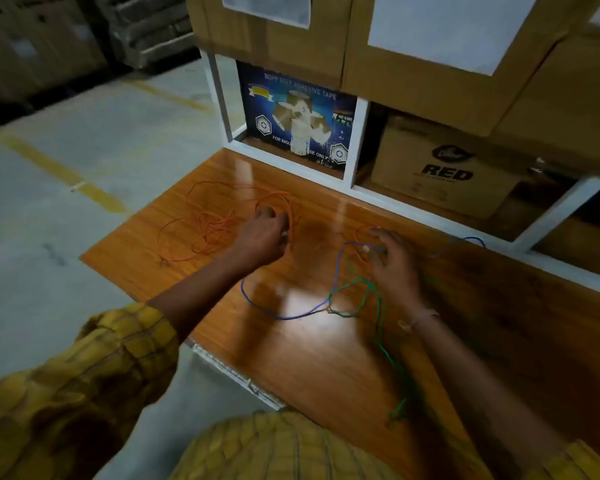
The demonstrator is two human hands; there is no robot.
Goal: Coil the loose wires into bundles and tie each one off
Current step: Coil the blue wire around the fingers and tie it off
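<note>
Three wire colours we logged in the head view, all loose on the wooden tabletop [326, 358]. Orange wire [201, 233]: sprawled loops, far left; our left hand [262, 230] lay over its right edge, fingers curled, grip not discernible. Blue wire [284, 315] and green wire [378, 306]: tangled together, centre to near right; our right hand [394, 258] rested on them, fingers spread. Step judged: gathering, no bundle formed. Next move would call for separating one colour and winding it.
</note>
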